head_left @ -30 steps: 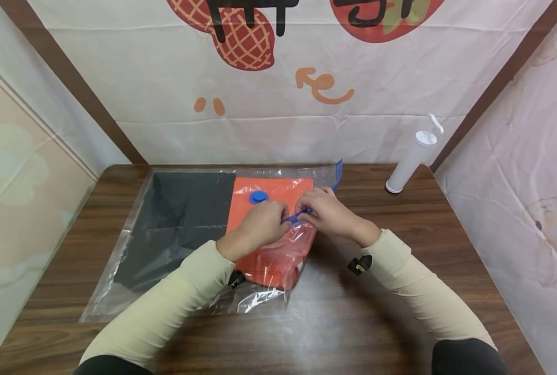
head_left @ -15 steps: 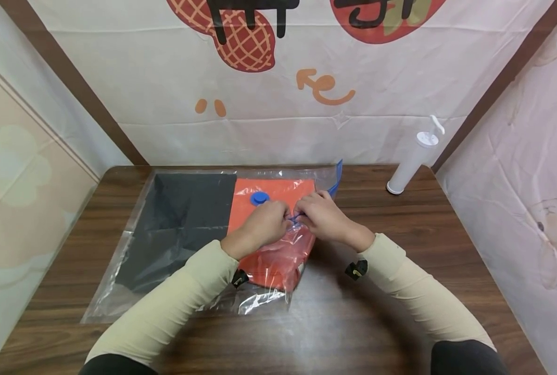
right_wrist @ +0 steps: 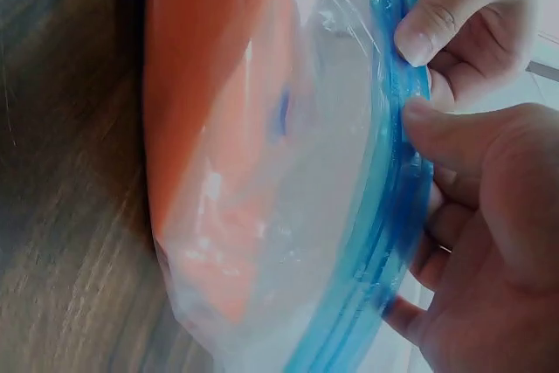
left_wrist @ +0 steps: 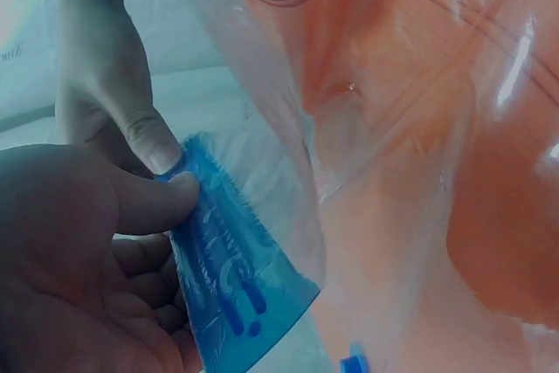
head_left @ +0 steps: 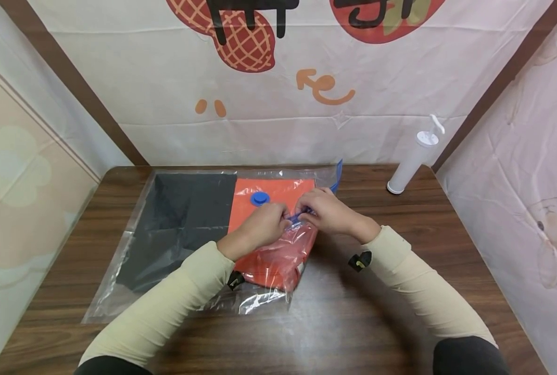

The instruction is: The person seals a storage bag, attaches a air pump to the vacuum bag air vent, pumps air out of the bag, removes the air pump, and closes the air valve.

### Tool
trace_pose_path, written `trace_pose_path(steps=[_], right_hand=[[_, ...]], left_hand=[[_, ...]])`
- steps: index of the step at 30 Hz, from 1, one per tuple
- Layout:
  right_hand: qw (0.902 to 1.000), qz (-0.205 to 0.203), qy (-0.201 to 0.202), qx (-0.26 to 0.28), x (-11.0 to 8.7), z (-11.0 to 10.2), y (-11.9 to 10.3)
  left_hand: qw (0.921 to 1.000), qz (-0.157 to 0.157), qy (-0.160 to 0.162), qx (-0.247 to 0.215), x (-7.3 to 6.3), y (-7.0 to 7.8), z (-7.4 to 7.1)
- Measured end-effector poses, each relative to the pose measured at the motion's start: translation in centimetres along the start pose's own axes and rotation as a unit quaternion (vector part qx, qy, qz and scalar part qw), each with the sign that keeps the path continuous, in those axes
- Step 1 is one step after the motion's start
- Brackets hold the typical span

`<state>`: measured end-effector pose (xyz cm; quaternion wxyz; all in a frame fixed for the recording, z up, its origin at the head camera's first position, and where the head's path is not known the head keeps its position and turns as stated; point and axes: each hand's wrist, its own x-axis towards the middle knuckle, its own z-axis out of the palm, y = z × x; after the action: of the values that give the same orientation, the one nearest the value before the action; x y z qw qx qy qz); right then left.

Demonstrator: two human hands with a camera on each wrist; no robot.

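Note:
A clear plastic vacuum storage bag (head_left: 128, 234) lies on the table, with a folded orange cloth (head_left: 278, 190) and a dark grey one (head_left: 189, 203) inside. My left hand (head_left: 265, 224) and right hand (head_left: 327, 212) are close together over the orange part. Both pinch the bag's blue zip strip (left_wrist: 231, 259), lifted off the cloth. In the right wrist view, the thumbs of the left hand (right_wrist: 476, 28) and right hand (right_wrist: 489, 189) press on the ridged strip (right_wrist: 384, 155), with curled fingers behind it. A round blue valve (head_left: 260, 198) sits beyond the left hand.
A white hand pump (head_left: 409, 164) with a raised handle stands at the table's back right corner. The brown wooden table (head_left: 353, 312) extends in front and to the right. Printed cloth walls (head_left: 278, 130) close off the back and sides.
The right hand slid left against the left hand half a second ago, and is now back a little to the right along the zip strip. The bag stays put.

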<state>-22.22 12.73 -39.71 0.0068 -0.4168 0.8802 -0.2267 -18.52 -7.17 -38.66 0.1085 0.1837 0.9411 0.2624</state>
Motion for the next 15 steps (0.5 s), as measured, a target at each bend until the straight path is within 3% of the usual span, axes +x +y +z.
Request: trace_pose_path(steps=[9,15], right_hand=[[0.9996,0.004,0.020,-0.018,0.0,1.4,-0.1],[0.9991,0.006,0.038,-0.018,0.2,1.9,0.2]], left_hand=[[0.9992,0.019,0.033,0.013,0.2,-0.2,0.1],[0.9987,0.015,0.042,0.026,0.5,-0.5,0.4]])
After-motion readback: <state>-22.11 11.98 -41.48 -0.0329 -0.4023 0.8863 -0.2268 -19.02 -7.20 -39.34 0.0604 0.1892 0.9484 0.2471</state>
